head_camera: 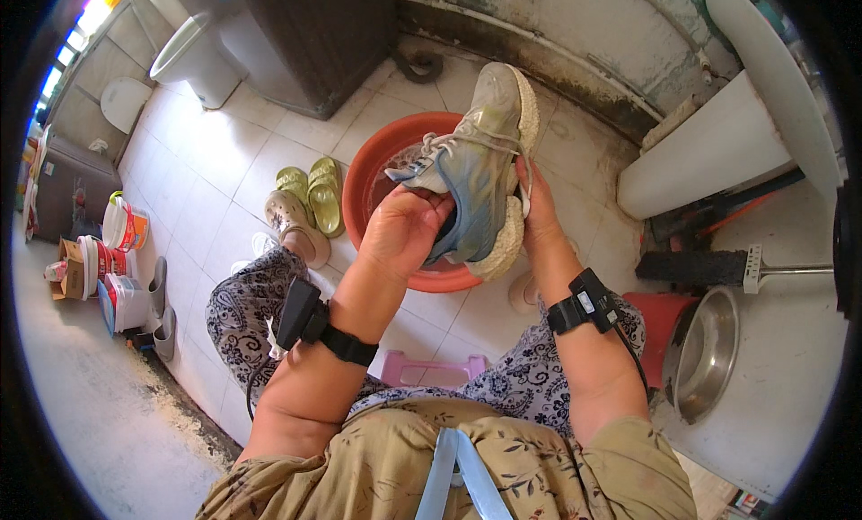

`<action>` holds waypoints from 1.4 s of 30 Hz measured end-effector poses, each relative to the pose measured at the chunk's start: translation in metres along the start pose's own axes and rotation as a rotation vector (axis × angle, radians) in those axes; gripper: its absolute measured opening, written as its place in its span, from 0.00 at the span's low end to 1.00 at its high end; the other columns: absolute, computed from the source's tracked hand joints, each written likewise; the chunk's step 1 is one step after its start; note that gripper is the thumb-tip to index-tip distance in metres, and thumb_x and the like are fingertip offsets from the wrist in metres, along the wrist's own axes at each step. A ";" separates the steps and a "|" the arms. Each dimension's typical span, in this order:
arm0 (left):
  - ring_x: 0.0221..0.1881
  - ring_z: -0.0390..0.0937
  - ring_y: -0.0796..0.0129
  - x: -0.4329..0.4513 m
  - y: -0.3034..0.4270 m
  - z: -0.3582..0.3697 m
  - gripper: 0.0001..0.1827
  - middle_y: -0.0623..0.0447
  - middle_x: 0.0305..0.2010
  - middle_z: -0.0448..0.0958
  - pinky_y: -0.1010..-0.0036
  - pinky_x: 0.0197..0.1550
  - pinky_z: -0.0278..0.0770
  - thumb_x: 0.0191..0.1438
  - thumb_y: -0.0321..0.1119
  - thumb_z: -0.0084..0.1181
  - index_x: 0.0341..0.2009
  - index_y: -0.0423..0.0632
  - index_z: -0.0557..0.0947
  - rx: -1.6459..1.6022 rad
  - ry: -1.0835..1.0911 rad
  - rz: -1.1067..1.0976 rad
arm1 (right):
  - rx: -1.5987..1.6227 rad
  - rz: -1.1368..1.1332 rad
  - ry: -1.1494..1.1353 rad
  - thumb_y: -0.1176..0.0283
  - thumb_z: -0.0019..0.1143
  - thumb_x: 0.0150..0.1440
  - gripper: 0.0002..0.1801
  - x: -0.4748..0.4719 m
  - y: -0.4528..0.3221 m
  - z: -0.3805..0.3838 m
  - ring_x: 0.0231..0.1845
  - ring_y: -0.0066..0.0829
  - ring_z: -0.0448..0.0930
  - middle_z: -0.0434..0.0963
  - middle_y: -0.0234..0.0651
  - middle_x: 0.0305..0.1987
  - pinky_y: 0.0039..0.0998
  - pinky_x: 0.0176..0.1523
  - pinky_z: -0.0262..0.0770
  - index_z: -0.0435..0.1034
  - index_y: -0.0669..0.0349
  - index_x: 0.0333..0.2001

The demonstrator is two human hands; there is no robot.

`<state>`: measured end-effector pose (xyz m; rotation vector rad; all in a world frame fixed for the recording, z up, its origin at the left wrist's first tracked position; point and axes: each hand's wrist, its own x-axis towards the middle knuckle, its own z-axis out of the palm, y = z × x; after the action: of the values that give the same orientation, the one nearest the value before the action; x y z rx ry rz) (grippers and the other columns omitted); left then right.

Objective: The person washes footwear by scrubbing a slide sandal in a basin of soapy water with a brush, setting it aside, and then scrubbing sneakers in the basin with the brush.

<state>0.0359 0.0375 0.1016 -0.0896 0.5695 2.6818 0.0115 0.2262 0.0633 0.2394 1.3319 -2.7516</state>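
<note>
A blue and grey lace-up sneaker (481, 176) with a thick cream sole is held up, toe pointing away from me. Yellowish stains mark its upper. My left hand (411, 225) grips the collar, with the fingertips inside the opening. Along the sole on the other side, my right hand (539, 207) holds the shoe; most of its fingers are hidden behind it. A loose lace (528, 176) hangs over that side. Directly below stands an orange-red plastic basin (357, 203) with sudsy water (387, 173) in it, partly covered by the sneaker.
Green slippers (326, 195) stand left of the basin, near my clog (296, 223). A pink stool (431, 370) is beneath me. To the right are a black-bristled brush (693, 267), a steel bowl (707, 355) and a white pedestal (707, 149). Several tubs (128, 301) line the left.
</note>
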 end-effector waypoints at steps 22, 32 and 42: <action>0.32 0.73 0.66 0.002 0.002 -0.011 0.07 0.50 0.32 0.74 0.73 0.37 0.74 0.51 0.21 0.43 0.35 0.42 0.72 0.231 0.100 -0.101 | -0.067 0.067 -0.039 0.51 0.46 0.54 0.30 0.002 0.006 -0.006 0.45 0.30 0.74 0.71 0.38 0.47 0.30 0.48 0.71 0.60 0.61 0.52; 0.49 0.70 0.61 0.006 -0.021 -0.009 0.17 0.47 0.48 0.71 0.65 0.53 0.67 0.52 0.22 0.41 0.49 0.40 0.68 0.117 0.059 -0.206 | -0.201 -0.070 -0.040 0.68 0.47 0.55 0.23 -0.009 -0.004 0.009 0.54 0.25 0.65 0.65 0.34 0.54 0.25 0.56 0.59 0.58 0.63 0.55; 0.51 0.66 0.58 0.008 -0.016 -0.014 0.17 0.45 0.48 0.70 0.63 0.56 0.62 0.56 0.36 0.37 0.46 0.40 0.69 0.009 0.083 -0.043 | -0.118 -0.155 0.077 0.70 0.43 0.57 0.27 0.010 0.013 -0.014 0.57 0.26 0.63 0.60 0.36 0.59 0.25 0.59 0.57 0.50 0.65 0.59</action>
<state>0.0344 0.0479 0.0814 -0.2089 0.5976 2.6439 0.0051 0.2297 0.0429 0.2470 1.5901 -2.8003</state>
